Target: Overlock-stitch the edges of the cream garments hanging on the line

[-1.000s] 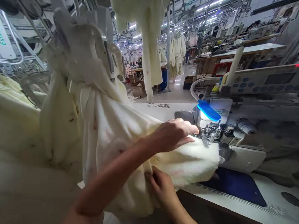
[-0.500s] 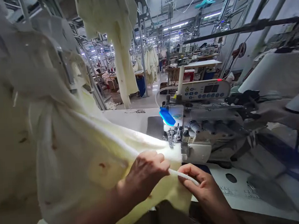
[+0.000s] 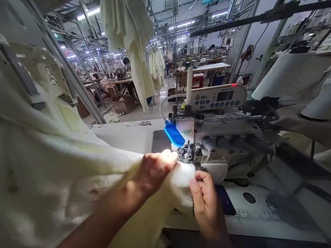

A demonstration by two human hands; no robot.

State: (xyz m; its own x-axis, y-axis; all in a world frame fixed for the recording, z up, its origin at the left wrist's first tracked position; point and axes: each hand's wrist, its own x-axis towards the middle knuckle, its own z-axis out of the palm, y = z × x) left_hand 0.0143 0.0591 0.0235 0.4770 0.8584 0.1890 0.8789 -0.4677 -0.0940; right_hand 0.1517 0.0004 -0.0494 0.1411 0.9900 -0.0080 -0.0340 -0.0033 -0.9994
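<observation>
A pale cream, fluffy fabric piece (image 3: 106, 157) drapes from the left across to the sewing machine (image 3: 184, 132). Close to the machine's needle area, my left hand (image 3: 158, 167) is closed on the fabric's upper edge. My right hand (image 3: 205, 196) pinches the right-hand edge of the same cloth between thumb and fingers, just below the presser foot. Lamp light falls brightly on the cloth between the hands. A blue flap-like guard (image 3: 174, 134) sits above the needle area. Whether the cloth lies under the foot is hidden by my left hand.
The control panel (image 3: 217, 97) stands behind the machine head. White thread cones (image 3: 283, 73) are at the right. Cream garments (image 3: 129, 32) hang ahead, and a metal post (image 3: 69, 73) rises at left. A dark phone-like object (image 3: 225, 200) lies on the table beside my right hand.
My left hand has moved up and left, nearer the needle area. My right hand has let go of the rolled white edge lower down and now pinches the cloth's right edge. The view has shifted.
</observation>
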